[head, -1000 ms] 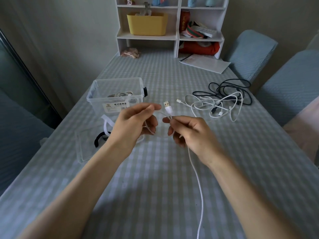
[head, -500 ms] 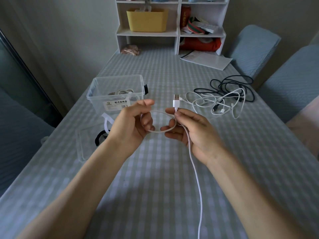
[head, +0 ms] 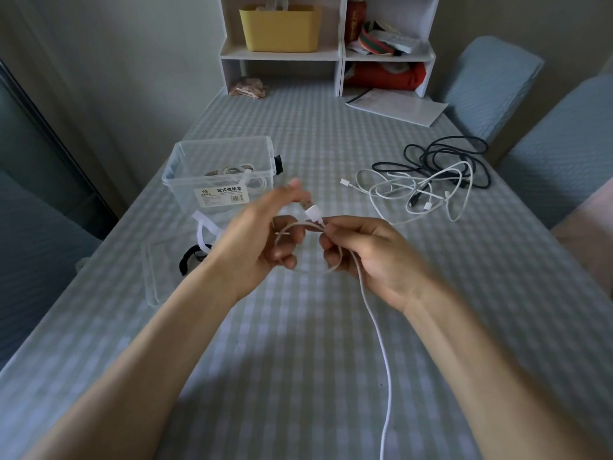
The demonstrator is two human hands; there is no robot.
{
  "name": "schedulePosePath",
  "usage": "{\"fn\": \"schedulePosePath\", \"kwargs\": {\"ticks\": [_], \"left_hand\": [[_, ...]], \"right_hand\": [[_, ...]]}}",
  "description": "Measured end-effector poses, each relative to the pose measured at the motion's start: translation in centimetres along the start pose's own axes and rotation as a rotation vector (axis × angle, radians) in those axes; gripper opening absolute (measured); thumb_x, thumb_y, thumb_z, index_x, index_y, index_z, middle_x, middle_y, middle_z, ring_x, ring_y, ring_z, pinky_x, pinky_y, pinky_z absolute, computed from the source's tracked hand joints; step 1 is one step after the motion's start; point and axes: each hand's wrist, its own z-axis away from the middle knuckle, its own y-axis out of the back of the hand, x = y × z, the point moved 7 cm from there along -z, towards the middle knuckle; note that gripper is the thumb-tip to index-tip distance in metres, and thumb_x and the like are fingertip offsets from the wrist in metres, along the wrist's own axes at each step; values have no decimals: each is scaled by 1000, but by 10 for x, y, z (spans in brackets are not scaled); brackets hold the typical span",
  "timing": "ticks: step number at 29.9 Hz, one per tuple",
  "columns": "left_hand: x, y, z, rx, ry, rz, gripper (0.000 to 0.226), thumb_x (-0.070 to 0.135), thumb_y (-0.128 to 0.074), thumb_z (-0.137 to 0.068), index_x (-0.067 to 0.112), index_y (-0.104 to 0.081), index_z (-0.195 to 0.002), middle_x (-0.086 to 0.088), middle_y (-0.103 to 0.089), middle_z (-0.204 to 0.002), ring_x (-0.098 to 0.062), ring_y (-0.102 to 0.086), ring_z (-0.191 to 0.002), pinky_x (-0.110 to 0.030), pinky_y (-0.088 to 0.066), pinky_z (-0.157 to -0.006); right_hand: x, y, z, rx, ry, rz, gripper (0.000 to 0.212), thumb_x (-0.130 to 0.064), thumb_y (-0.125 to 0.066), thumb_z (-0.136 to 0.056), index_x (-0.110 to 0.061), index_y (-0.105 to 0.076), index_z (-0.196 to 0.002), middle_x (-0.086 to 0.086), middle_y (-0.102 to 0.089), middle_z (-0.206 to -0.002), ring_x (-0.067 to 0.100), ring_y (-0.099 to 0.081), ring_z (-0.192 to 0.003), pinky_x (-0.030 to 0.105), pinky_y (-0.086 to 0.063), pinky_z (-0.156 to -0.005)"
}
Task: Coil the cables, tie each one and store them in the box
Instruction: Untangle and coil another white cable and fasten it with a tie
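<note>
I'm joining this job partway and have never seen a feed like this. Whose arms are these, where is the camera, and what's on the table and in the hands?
There is no machine: a person works bare-handed, and the one camera sits on their head, looking forward and down. The left hand and right hand hold a white cable near its USB plug, bent into a first loop; the rest trails down toward the person. On the checked tablecloth stands a clear box with coiled cables already inside. Its lid lies flat beside it, next to white and black straps. On the right lies a tangle of loose cables, white and black. A white shelf unit stands at the far end.
</note>
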Motion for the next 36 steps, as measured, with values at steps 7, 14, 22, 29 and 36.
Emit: {"fn": "schedulePosePath", "kwargs": {"ticks": [7,14,22,29,36], "left_hand": [[-4,1,-3,59,-62,-39,15,12,-59,-94,6,-70,-87,-4,-54,-58,-11,-29,-43,-21,-27,-43],[4,-2,0,39,-126,260,14,10,-57,-92,9,-69,-86,-4,-58,-67,-8,-36,-44,-19,-35,-46],[0,-6,2,-179,39,197,24,27,-58,-81,10,-47,-68,-15,-56,-59,-26,-53,-46,-35,-54,-57],[-8,-7,-4,-146,-7,-5,19,9,-54,-96,18,-57,-80,1,-33,-56,-8,-26,-41,-20,-27,-41],[3,16,-10,-11,-30,171,25,6,-47,-97,21,-53,-78,4,-40,-55,-5,-23,-37,-16,-19,-33]], "right_hand": [[3,1,1,14,-84,-22,20,-10,-55,-98,-7,-72,-87,1,-62,-66,15,-64,-64,29,-50,-68],[1,-8,3,-87,-105,-400,17,-20,-56,-85,-6,-65,-88,5,-61,-69,26,-71,-78,35,-56,-80],[-10,11,-1,56,98,-80,22,-1,-55,-94,-7,-76,-91,4,-63,-69,14,-54,-58,21,-49,-62],[-7,-3,6,-6,33,15,16,-4,-59,-95,-11,-70,-103,5,-71,-79,15,-66,-70,27,-54,-64],[4,-6,18,-268,-222,139,8,-7,-60,-93,-4,-67,-90,12,-69,-77,26,-72,-74,30,-57,-58]]}}
